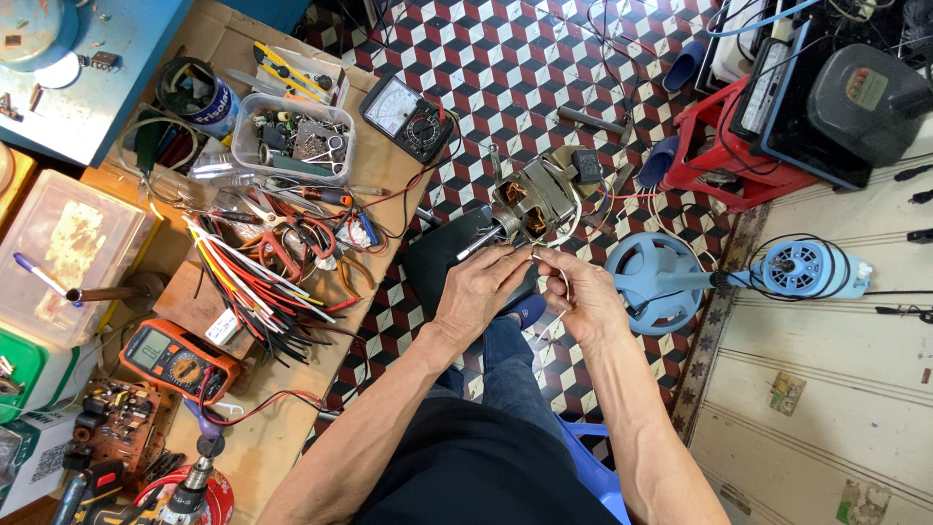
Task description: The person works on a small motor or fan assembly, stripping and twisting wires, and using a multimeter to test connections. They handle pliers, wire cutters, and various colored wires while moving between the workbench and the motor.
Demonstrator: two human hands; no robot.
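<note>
Motor just beyond hands' grip, wire pinched

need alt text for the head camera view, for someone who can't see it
Seen from above, a seated person's left hand and right hand pinch thin white wires coming from a small electric motor over a chequered tile floor. At the left, a cluttered workbench holds an orange multimeter, pliers and a bundle of coloured wires.
</note>
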